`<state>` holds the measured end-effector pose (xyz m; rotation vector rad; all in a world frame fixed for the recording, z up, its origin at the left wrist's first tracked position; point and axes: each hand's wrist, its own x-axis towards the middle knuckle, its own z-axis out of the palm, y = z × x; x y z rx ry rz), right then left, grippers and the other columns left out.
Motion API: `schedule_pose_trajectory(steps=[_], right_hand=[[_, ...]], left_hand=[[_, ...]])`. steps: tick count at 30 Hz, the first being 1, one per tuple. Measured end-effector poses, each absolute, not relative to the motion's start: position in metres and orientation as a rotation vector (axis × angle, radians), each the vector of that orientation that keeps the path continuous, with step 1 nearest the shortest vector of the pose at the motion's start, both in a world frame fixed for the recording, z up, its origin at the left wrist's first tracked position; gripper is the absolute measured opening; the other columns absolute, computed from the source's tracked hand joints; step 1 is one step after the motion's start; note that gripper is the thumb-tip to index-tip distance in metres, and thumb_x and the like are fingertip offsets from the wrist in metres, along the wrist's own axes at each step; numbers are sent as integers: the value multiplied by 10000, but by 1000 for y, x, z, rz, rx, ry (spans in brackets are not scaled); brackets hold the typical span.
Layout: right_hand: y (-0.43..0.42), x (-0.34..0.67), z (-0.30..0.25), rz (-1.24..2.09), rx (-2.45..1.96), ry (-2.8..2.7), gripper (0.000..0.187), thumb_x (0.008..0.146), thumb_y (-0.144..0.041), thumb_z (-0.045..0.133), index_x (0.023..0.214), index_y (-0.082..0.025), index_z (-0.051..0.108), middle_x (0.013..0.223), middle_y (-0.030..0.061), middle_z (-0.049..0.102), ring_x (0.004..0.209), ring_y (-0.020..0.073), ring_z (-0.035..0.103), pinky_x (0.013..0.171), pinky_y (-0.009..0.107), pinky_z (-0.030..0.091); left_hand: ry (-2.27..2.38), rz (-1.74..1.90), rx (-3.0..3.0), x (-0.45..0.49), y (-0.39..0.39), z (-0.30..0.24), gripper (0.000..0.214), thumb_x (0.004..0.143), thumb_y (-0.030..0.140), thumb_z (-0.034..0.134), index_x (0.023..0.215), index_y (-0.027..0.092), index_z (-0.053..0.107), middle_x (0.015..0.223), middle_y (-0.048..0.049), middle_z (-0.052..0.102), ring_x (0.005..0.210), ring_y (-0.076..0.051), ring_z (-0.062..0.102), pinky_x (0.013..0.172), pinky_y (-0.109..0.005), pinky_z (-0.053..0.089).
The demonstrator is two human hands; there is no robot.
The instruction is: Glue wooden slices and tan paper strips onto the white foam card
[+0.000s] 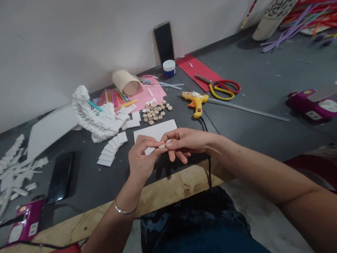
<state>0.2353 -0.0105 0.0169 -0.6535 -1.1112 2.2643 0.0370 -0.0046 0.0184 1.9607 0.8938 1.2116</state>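
Note:
My left hand (pixel 142 156) and my right hand (pixel 181 142) meet above the near edge of the dark table (pixel 252 116). Both pinch a small white piece (pixel 162 145) between thumb and fingers. Just beyond the hands lies a white foam sheet (pixel 154 131). A row of small white squares (pixel 112 149) lies to the left of my left hand. A pile of small round beige pieces (pixel 155 111) sits behind the sheet. A yellow glue gun (pixel 196 102) lies to the right of that pile, its black cord running past my right wrist.
Red and yellow scissors (pixel 223 88) rest on red paper (pixel 195 68). A metal ruler (pixel 247 109), a white-lidded jar (pixel 169 67), a cardboard tube (pixel 125 82), coloured sticks (pixel 110 96), a white fringed paper shape (pixel 91 117), a black phone (pixel 61 175) and purple devices (pixel 312 103) are around.

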Motion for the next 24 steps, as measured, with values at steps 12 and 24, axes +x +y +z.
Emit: schedule_pose_trajectory(steps=[12, 24], right_hand=[[-11, 231, 17, 2059, -765, -1154, 236, 841, -363, 667, 866, -155, 557, 601, -24, 689, 384, 54, 570, 328, 142, 272], [-9, 235, 16, 2052, -888, -1382, 292, 843, -439, 661, 874, -169, 553, 679, -17, 714, 443, 67, 614, 373, 160, 339]], left_hand=[[876, 1172, 1790, 43, 0, 4, 168, 731, 364, 790, 823, 235, 735, 820, -17, 630, 815, -151, 599, 736, -285, 476], [890, 1036, 2623, 32, -2, 20, 134, 882, 325, 634, 871, 216, 711, 788, -38, 683, 756, -167, 611, 691, -299, 448]])
